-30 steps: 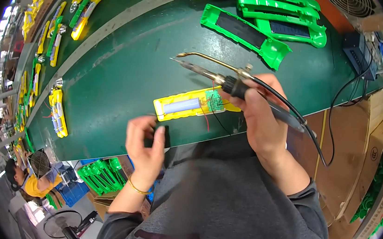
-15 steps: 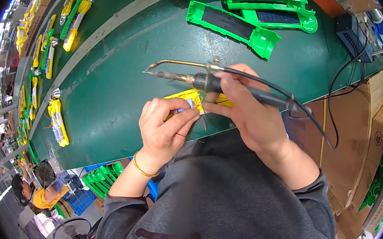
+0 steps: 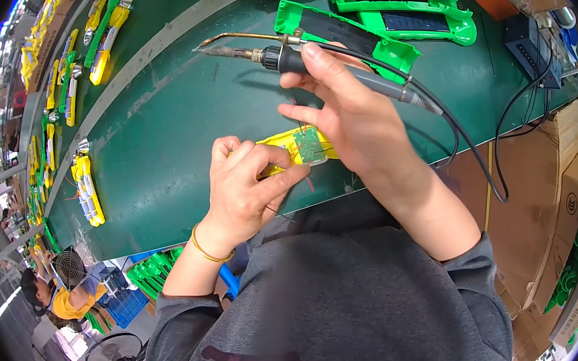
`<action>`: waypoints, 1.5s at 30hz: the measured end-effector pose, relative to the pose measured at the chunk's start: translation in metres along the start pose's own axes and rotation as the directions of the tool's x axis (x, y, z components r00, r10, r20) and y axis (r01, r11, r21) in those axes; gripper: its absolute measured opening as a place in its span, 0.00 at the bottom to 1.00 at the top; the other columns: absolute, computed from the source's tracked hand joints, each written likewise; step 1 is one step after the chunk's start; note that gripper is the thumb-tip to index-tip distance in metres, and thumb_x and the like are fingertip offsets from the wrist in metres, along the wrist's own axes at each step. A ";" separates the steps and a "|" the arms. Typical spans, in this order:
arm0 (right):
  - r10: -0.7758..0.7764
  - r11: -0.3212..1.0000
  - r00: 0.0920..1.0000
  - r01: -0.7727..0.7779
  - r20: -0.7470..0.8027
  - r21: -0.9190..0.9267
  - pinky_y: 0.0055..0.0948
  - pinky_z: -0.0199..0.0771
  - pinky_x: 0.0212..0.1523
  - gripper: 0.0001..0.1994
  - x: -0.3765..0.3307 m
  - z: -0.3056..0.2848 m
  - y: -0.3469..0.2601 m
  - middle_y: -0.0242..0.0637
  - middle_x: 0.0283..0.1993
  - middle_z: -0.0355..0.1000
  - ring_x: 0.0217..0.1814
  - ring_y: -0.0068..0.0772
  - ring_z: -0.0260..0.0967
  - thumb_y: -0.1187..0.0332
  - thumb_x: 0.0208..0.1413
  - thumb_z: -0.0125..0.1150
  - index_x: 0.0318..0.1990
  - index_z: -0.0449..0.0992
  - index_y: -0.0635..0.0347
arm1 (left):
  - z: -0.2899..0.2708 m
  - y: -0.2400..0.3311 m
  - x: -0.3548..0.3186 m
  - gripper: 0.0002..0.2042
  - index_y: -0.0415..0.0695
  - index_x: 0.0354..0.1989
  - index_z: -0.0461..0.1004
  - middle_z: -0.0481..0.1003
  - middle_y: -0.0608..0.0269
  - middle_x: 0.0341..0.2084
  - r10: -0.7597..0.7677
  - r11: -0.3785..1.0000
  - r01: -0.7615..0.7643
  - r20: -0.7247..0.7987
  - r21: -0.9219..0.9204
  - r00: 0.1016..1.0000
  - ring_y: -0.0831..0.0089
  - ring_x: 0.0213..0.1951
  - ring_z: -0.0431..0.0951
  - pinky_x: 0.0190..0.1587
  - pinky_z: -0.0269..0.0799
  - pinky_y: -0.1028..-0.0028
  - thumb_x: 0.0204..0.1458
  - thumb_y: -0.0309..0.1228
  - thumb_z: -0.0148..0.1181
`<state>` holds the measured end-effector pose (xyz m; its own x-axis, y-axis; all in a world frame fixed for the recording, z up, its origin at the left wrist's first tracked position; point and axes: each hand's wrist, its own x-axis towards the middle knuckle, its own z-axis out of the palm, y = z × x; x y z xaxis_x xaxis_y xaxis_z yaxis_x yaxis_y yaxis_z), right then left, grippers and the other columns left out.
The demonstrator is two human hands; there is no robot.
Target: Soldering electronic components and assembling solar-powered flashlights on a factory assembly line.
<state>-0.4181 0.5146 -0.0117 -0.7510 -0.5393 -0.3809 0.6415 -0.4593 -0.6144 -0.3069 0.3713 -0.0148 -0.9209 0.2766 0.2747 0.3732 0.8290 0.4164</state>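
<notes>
My right hand (image 3: 353,103) is closed round a soldering iron (image 3: 377,81) with a thin brass feed tube along its top. The iron's tip points left, above the bench and apart from the work. Below it lies a yellow casing (image 3: 281,141) with a small green circuit board (image 3: 310,145) on it and thin wires sticking out. My left hand (image 3: 250,183) grips the casing's left part, fingers bent over it and hiding what lies beneath. A red wire and a dark wire hang near the left fingertips.
Green plastic housings (image 3: 406,4) lie at the back of the green bench (image 3: 189,121). Yellow assemblies with batteries (image 3: 88,187) line the left side. A dark control box (image 3: 528,54) stands at the back right, cables trailing. A person in yellow (image 3: 68,302) sits at lower left.
My right hand has lifted the soldering iron up and away from the casing, toward the green housings. The circuit board now shows plainly. My left hand stays on the casing.
</notes>
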 end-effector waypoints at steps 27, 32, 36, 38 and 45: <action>-0.337 0.601 0.941 0.190 -0.030 -0.777 0.22 0.67 0.30 0.08 -0.115 -0.083 -0.010 0.39 0.30 0.70 0.26 0.23 0.66 0.74 0.50 0.58 0.36 0.66 0.64 | 0.024 0.031 0.021 0.06 0.40 0.23 0.76 0.70 0.60 0.29 -0.442 0.889 0.409 -0.152 -0.205 0.884 0.66 0.29 0.68 0.32 0.65 0.71 0.34 0.18 0.65; -0.335 0.459 0.936 0.264 0.110 -0.849 0.22 0.66 0.33 0.10 -0.112 -0.079 -0.013 0.36 0.29 0.70 0.28 0.24 0.66 0.73 0.46 0.63 0.34 0.69 0.64 | 0.021 0.031 0.026 0.06 0.40 0.21 0.75 0.70 0.60 0.28 -0.448 0.887 0.428 -0.105 -0.172 0.888 0.64 0.30 0.69 0.33 0.66 0.70 0.33 0.18 0.64; -0.344 0.468 0.935 0.255 0.091 -0.846 0.22 0.66 0.32 0.10 -0.112 -0.078 -0.013 0.36 0.29 0.70 0.27 0.25 0.66 0.71 0.45 0.64 0.32 0.69 0.64 | 0.019 0.031 0.029 0.06 0.40 0.20 0.74 0.70 0.61 0.27 -0.442 0.890 0.425 -0.086 -0.167 0.893 0.63 0.30 0.70 0.33 0.66 0.69 0.32 0.17 0.63; -0.346 0.462 0.933 0.262 0.099 -0.848 0.22 0.66 0.32 0.11 -0.111 -0.077 -0.014 0.36 0.28 0.70 0.27 0.26 0.66 0.70 0.44 0.64 0.32 0.69 0.63 | 0.018 0.031 0.031 0.06 0.40 0.20 0.74 0.70 0.61 0.27 -0.456 0.881 0.439 -0.070 -0.175 0.887 0.63 0.30 0.70 0.34 0.66 0.69 0.32 0.18 0.63; -0.364 0.385 0.913 0.325 0.182 -0.863 0.23 0.66 0.31 0.11 -0.108 -0.079 -0.014 0.37 0.28 0.69 0.27 0.27 0.66 0.70 0.44 0.64 0.31 0.69 0.63 | 0.018 0.033 0.036 0.06 0.43 0.18 0.71 0.69 0.64 0.26 -0.439 0.898 0.436 -0.054 -0.059 0.897 0.66 0.31 0.69 0.38 0.61 0.69 0.32 0.20 0.62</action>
<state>-0.3586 0.6350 -0.0169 -0.8912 -0.4536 0.0014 -0.1322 0.2569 -0.9574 -0.3295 0.4173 -0.0071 -0.9837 -0.1423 0.1100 -0.0600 0.8365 0.5447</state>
